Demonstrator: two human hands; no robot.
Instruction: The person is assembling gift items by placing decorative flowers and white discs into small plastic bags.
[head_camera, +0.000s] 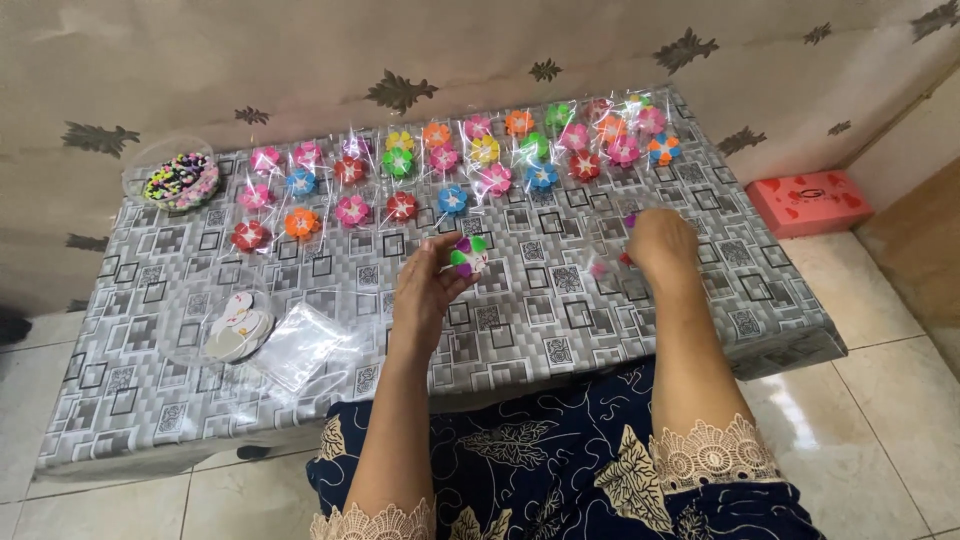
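Between both hands (430, 285) (660, 245), one flower (468, 255)

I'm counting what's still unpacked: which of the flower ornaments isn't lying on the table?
The purple, green and white flower held up in the left hand. The other flowers lie in clear wrappers in rows on the table.

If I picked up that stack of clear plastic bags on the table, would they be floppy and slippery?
Probably floppy: the clear plastic bags look thin and lie flat on the table. Likely slippery too, since they look glossy and the stack is fanned out unevenly. They seem light, so a push might scatter them.
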